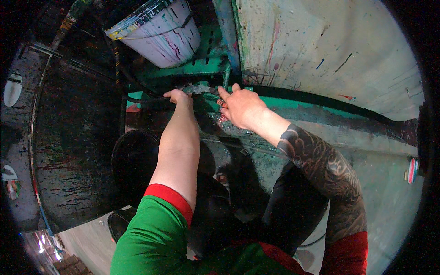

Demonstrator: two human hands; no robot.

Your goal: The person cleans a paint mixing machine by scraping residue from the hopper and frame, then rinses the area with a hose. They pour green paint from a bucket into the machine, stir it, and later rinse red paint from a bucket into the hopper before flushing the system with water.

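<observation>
My left hand is closed around the end of a black hose that comes in from the left. Just past it, a clear, glassy streak that looks like water runs toward my right hand. The fingers of that hand are partly spread, and I see nothing held in them. Dark and reddish marks show between its fingers. Both hands are over a green metal ledge, with wet, glistening spots below the right one.
A white bucket streaked with paint stands on a slotted green shelf ahead. To the right rises a pale, paint-spattered panel. A dark stained board fills the left, and a black round container stands beside my left forearm.
</observation>
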